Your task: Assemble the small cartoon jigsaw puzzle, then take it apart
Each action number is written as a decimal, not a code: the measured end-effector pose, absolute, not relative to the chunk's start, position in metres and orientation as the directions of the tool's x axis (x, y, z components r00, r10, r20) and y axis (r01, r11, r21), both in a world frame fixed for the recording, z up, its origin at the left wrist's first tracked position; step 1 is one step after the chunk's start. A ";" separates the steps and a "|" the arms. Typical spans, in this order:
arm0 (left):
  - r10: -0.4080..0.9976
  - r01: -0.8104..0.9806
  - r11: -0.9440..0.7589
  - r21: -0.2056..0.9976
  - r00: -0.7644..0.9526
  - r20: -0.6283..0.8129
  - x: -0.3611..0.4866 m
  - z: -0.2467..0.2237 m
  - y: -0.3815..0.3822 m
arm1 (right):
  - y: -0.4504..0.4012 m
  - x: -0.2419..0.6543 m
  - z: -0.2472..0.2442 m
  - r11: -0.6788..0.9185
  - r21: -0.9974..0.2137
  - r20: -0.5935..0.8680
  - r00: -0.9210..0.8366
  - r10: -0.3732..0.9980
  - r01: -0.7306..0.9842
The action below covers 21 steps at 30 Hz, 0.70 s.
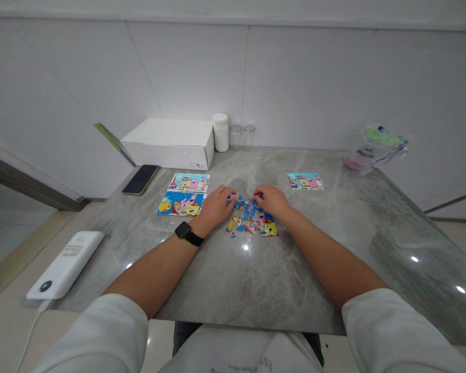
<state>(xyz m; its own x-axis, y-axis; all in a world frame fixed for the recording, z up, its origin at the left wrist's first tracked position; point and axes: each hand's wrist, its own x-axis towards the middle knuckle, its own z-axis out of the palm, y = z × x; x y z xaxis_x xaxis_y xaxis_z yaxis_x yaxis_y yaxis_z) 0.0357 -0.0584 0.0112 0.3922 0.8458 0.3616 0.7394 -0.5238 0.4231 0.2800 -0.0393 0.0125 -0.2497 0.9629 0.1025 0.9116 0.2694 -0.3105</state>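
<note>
Small jigsaw puzzle pieces [252,215], blue with yellow and pink cartoon figures, lie in a loose patch on the grey marbled table. Some at the lower right are joined or close together, and one small piece lies apart at the lower left. My left hand [217,207], with a black watch on its wrist, rests at the patch's upper left, fingers curled; what they grip, if anything, is too small to make out. At the upper right edge, my right hand [272,200] pinches a puzzle piece between thumb and forefinger, partly hidden by the fingers.
Left of the pieces lie printed cartoon picture cards [181,203]; another card [306,181] is at right. Behind stand a white box [166,145], a white bottle [220,133] and two glasses [242,137]. A phone [141,180], power bank [66,265] and plastic bag [375,150] flank these.
</note>
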 end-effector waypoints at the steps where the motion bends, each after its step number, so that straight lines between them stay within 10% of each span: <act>1: 0.843 0.731 -0.531 0.427 0.405 0.354 0.033 0.014 -0.060 | -0.040 0.280 0.013 0.264 -0.303 0.104 -0.244 0.964 0.916; 9: 0.733 0.639 -0.616 0.460 0.679 0.040 0.004 0.030 -0.074 | -0.053 0.267 0.032 0.497 -0.355 0.134 -0.483 0.865 0.791; 21: 0.693 0.629 -0.608 0.484 0.718 -0.062 -0.005 0.036 -0.072 | -0.085 0.236 0.031 0.703 -0.368 0.070 -0.736 0.673 0.608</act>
<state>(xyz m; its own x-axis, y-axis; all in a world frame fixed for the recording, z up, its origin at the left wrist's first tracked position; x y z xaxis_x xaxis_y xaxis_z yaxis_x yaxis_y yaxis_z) -0.0054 -0.0721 0.0360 0.7179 0.6934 -0.0617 0.6291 -0.6082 0.4841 0.2359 -0.0851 0.0307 -0.7360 0.6734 0.0703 0.6084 0.7034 -0.3676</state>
